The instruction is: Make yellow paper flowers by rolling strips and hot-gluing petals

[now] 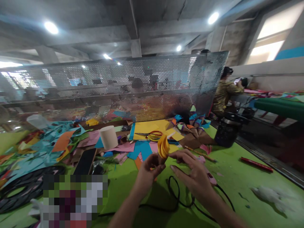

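In my left hand [152, 167] is a yellow folded-paper piece [163, 147] with curved, swirled layers, pinched low down between thumb and fingers. Its lower end is mostly hidden by those fingers and looks brownish. My right hand [190, 166] is just to the right of it, thumb and index finger apart, holding nothing. The right index fingertip comes close to the paper; whether it touches I cannot tell. Partly behind my right hand lies a pink tool [211, 178], and a black cable [178, 199] loops across the green tabletop [237, 202] below both hands.
Scissors [154, 135] lie on yellow sheets [142, 126]. A white roll [108, 137], a phone [85, 161] and blue paper scraps [30, 158] are leftward. Rightward are a dark jar [226, 133], a red pen [256, 164] and white fluff [273, 198]. A perforated metal screen [106, 88] stands behind; a person [226, 90] sits beyond.
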Demonstrator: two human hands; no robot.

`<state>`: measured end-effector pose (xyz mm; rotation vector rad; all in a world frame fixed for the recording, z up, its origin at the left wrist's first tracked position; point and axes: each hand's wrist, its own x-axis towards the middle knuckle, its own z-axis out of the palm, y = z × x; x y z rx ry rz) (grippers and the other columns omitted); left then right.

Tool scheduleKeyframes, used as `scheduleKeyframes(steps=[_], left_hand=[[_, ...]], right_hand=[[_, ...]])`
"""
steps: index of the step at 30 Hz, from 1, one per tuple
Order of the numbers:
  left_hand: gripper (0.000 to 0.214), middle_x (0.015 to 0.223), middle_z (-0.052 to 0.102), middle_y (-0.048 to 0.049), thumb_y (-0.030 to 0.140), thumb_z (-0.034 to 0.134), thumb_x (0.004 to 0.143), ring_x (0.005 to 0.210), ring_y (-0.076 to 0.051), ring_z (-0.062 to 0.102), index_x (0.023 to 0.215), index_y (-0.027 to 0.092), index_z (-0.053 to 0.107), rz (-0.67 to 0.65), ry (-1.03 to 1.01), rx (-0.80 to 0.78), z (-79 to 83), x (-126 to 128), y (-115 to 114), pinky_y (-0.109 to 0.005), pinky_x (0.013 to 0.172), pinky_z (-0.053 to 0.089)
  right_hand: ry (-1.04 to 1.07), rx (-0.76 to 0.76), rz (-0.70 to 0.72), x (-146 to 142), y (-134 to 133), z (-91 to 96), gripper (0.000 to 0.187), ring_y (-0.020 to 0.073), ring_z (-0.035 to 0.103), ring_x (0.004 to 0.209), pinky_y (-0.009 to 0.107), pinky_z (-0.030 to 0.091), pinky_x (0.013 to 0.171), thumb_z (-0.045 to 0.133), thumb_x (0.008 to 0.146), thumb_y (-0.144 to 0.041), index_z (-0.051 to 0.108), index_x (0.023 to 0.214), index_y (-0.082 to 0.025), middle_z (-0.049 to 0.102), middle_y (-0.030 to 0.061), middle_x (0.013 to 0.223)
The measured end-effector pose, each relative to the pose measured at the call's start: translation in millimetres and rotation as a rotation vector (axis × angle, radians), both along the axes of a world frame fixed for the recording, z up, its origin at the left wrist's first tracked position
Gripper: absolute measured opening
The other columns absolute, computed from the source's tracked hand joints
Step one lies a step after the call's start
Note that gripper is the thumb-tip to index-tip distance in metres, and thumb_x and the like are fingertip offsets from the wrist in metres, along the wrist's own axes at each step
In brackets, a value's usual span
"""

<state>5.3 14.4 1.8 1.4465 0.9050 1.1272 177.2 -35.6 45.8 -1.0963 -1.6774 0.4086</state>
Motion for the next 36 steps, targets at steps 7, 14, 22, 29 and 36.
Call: scheduleKeyframes(steps=[7, 14, 22, 29, 36], left_hand=[[0.025, 0.084, 0.067, -0.0022, 0.037, 0.073, 0.074, 0.08, -0.017, 0.055, 0.089, 0.018, 0.064, 0.012, 0.044, 0.015, 3.8, 0.8, -1.8, -0.027, 0.075, 0.038], [0.023, 0.085, 0.067, -0.0021, 0.032, 0.071, 0.075, 0.08, -0.017, 0.055, 0.091, 0.018, 0.063, 0.025, 0.073, 0.031, 1.2, 0.3, -1.3, -0.028, 0.075, 0.037], [0.023, 0.084, 0.066, -0.0016, 0.035, 0.071, 0.075, 0.081, -0.017, 0.055, 0.09, 0.019, 0.062, 0.033, 0.087, 0.017, 4.0, 0.4, -2.0, -0.028, 0.076, 0.038], [0.027, 0.085, 0.066, -0.002, 0.037, 0.07, 0.075, 0.082, -0.018, 0.054, 0.094, 0.019, 0.061, 0.029, 0.074, 0.021, 0.8, -0.6, -0.3, -0.029, 0.077, 0.037], [0.026, 0.084, 0.064, -0.0015, 0.036, 0.07, 0.075, 0.08, -0.018, 0.053, 0.092, 0.019, 0.06, 0.039, 0.077, 0.029, -0.6, 0.0, 0.5, -0.029, 0.076, 0.036]], right_hand=[[0.003, 0.025, 0.012, 0.8, -0.7, -0.3, 0.027, 0.0217, 0.059, 0.092, 0.032, 0.049, 0.075, 0.064, 0.083, -0.018, 0.067, 0.109, -0.025, 0.064, 0.0059, 0.103], [-0.005, 0.03, 0.006, 1.1, -0.6, -1.8, 0.029, 0.0224, 0.06, 0.093, 0.033, 0.05, 0.076, 0.064, 0.083, -0.018, 0.066, 0.111, -0.025, 0.064, 0.0065, 0.104], [-0.025, 0.027, 0.009, 1.2, -1.8, -0.3, 0.03, 0.0228, 0.061, 0.095, 0.033, 0.051, 0.076, 0.063, 0.083, -0.017, 0.067, 0.111, -0.025, 0.065, 0.0072, 0.104], [-0.035, 0.058, 0.016, 1.4, -1.3, -1.3, 0.034, 0.0211, 0.06, 0.095, 0.032, 0.051, 0.076, 0.062, 0.082, -0.012, 0.066, 0.113, -0.025, 0.064, 0.0059, 0.105], [-0.028, 0.04, 0.03, 1.2, -2.1, -2.0, 0.035, 0.0209, 0.06, 0.095, 0.031, 0.05, 0.076, 0.062, 0.081, -0.012, 0.066, 0.113, -0.025, 0.064, 0.0055, 0.105]])
